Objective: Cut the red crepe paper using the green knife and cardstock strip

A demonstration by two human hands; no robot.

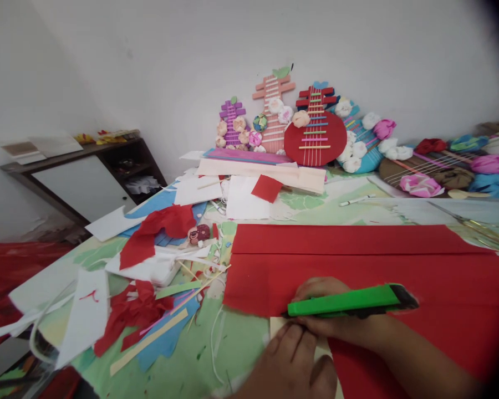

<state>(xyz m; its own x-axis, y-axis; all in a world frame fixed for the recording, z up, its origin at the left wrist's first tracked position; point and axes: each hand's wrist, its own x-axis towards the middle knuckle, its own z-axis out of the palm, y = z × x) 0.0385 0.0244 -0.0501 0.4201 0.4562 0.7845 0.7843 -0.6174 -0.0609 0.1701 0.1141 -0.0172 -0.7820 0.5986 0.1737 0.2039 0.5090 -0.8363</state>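
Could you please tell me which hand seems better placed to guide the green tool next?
Probably the right hand: it grips the green tool, with one end near the edge of the red sheet. The left hand rests on the pale strip, so it seems better suited to steadying.

bare right hand (339, 327), bare forearm (424, 352)

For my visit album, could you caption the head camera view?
Right hand gripping a green tool, left hand on a pale strip beside a red sheet, with colorful model lutes behind.
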